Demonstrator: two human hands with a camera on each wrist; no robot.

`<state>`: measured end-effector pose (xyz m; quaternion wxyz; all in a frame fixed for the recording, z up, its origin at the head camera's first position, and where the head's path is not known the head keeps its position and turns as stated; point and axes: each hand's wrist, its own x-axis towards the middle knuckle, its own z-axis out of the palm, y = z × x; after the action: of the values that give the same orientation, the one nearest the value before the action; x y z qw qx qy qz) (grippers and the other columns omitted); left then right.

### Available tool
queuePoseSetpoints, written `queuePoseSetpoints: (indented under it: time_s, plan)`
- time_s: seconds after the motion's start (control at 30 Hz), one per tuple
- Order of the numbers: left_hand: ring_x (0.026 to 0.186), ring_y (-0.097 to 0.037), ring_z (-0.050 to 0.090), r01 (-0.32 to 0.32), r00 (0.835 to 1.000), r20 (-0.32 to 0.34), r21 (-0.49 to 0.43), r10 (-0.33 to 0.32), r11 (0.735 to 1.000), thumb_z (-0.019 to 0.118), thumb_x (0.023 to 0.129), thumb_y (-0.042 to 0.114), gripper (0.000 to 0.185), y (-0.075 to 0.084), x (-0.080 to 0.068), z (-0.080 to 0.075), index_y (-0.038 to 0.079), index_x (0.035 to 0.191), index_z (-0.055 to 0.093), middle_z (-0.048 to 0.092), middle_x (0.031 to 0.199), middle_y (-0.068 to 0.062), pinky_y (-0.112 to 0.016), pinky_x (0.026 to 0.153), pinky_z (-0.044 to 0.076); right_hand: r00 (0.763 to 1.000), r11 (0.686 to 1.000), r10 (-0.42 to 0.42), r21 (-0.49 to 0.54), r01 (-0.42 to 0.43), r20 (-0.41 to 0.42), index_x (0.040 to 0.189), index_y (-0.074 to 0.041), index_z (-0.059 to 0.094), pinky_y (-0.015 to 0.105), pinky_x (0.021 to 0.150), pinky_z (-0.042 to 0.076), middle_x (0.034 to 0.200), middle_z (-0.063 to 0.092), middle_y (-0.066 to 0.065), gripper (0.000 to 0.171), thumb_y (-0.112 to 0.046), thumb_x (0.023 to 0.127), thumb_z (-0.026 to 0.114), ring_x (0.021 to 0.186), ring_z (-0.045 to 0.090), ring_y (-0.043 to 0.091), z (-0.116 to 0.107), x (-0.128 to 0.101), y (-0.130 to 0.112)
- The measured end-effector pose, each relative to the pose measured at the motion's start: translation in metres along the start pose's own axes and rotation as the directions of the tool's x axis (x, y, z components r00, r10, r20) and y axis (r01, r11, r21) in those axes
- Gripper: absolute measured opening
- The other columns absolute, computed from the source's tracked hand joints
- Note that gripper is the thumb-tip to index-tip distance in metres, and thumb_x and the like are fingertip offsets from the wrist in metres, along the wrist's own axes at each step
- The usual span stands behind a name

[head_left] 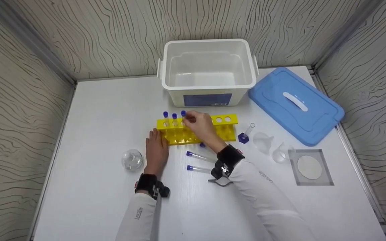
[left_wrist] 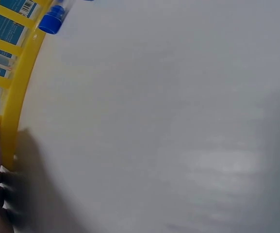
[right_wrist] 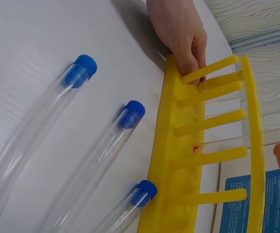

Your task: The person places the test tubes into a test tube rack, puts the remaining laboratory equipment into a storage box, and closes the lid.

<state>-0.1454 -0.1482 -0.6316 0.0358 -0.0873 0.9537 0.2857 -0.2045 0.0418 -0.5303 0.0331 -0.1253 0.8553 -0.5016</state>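
- I see the right hand [head_left: 202, 126] coming from the lower right of the frame; with thumb and fingers it pinches a blue-capped tube [head_left: 183, 113] near its cap.
- This tube stands in the yellow rack [head_left: 171, 127], a little left of the centre of the frame, and two other capped tubes [head_left: 165, 114] stand to its left.
- The left hand [head_left: 156, 150] lies with its back upward and grips the left end of the rack, the thumb on the near side.
- Both arms wear white sleeves [head_left: 263, 197] and black wrist straps [head_left: 230, 155].
- The tabletop [head_left: 102, 124] is white and smooth; below the rack in the frame lie more capped tubes [head_left: 198, 156], partly hidden by the right arm.
- A round glass vessel [head_left: 132, 160] stands left of the left hand.
- At the right of the frame are a cylinder with blue base [head_left: 243, 138], a funnel [head_left: 262, 142] and a grey square sheet [head_left: 295, 171].
- At the upper centre stands a white box [head_left: 176, 95], with a blue lid [head_left: 280, 100] beside it.
- The pale walls [head_left: 119, 30] carry dark wavy lines.
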Motion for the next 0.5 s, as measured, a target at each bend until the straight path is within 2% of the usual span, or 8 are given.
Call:
queuePoseSetpoints:
  time_s: [0.27, 0.5]
  plan:
    - [0.156, -0.031, 0.014, 0.013, 1.000, 0.010, -0.002, -0.013, 1.000, 0.028, 0.107, 0.034, 0.058, 0.002, 0.000, -0.001, 0.004, 0.156, 0.024, 0.018, 0.166, -0.013, -0.050, 0.129, 0.009, 1.000, 1.000, -0.012, 0.000, 0.012, -0.005, 0.117, -0.006, 0.071, 0.027, 0.086, 0.060, 0.106, 0.076, 0.010, 0.028, -0.015, 0.092, 0.068, 0.097, 0.073, 0.020, -0.002, -0.003, 0.001]
    - [0.155, -0.034, 0.018, -0.014, 1.000, -0.008, 0.021, 0.014, 1.000, 0.031, 0.106, 0.029, 0.057, 0.001, -0.001, -0.001, 0.000, 0.154, 0.028, 0.022, 0.164, -0.017, -0.052, 0.128, 0.012, 1.000, 0.999, -0.022, 0.035, 0.022, -0.013, 0.121, -0.002, 0.069, 0.029, 0.089, 0.060, 0.116, 0.074, 0.015, 0.031, -0.015, 0.092, 0.069, 0.103, 0.073, 0.023, -0.009, -0.010, 0.002]
